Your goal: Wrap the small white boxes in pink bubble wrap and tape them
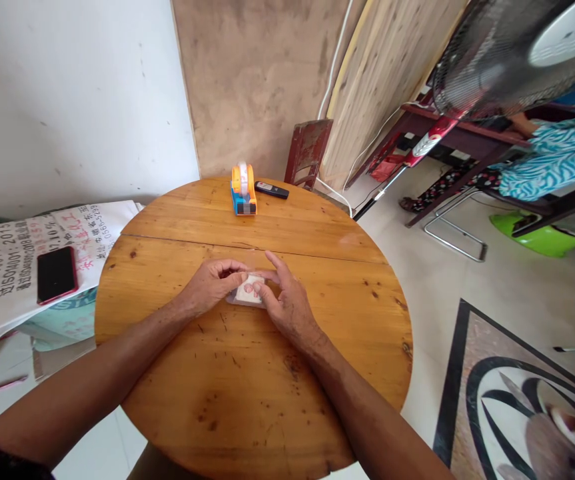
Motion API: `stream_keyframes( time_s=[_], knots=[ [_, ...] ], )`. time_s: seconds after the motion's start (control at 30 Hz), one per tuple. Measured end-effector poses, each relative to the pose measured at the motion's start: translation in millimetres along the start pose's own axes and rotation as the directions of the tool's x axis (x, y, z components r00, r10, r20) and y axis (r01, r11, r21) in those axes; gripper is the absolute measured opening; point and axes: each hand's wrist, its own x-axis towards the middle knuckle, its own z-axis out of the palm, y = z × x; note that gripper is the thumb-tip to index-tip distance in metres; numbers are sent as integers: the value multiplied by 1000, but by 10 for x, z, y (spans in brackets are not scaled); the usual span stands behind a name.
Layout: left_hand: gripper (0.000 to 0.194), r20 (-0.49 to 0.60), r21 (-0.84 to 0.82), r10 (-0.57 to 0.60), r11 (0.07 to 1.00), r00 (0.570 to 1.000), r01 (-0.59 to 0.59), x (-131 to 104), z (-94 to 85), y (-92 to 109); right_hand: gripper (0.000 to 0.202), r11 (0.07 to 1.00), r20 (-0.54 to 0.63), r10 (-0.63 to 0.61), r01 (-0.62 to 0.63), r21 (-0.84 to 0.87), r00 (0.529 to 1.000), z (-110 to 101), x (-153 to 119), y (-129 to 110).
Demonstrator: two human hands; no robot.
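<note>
A small, flat white packet with red print [247, 291] is between my hands on the round wooden table [207, 393]. Clear film seems to edge it along the front. My left hand [213, 285] grips its upper left corner, the thumb on top and the fingers curled behind. On the opposite side, my right hand [290, 303] has its thumb pressed on the packet's face and one finger at its back edge, while another finger points up and away. The fingers hide part of the packet's far edge.
An orange and blue tape dispenser [244, 190] and a black remote-like device [272, 191] sit at the table's far edge. To the left, a phone [57, 275] lies on printed white sacking [12, 233]. A wooden chair [309, 152], a fan [492, 60] and a seated person [557, 157] are beyond.
</note>
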Motion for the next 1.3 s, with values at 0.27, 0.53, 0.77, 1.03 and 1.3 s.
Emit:
stream_keyframes(
  time_s=[0.27, 0.53, 0.77, 1.03, 1.3],
  knots=[
    [32, 34, -7, 81, 997, 996, -81, 8, 25, -69, 62, 990, -73, 13, -3, 141, 997, 25, 49, 30],
    [32, 41, -73, 58, 996, 997, -55, 10, 44, -50, 49, 929, -47, 42, -21, 369, 998, 42, 281, 42],
    [33, 41, -38, 59, 998, 997, -58, -2, 53, -29, 26, 875, -64, 123, -77, 479, 990, 17, 284, -4],
    [28, 10, -57, 15, 998, 1000, -14, 20, 49, -32, 28, 918, -150, 20, 41, 395, 988, 12, 242, -26],
    [28, -29, -53, 7, 999, 1000, -9, 43, 48, -77, 61, 961, 121, -75, 40, 273, 990, -313, 233, 26]
  ],
)
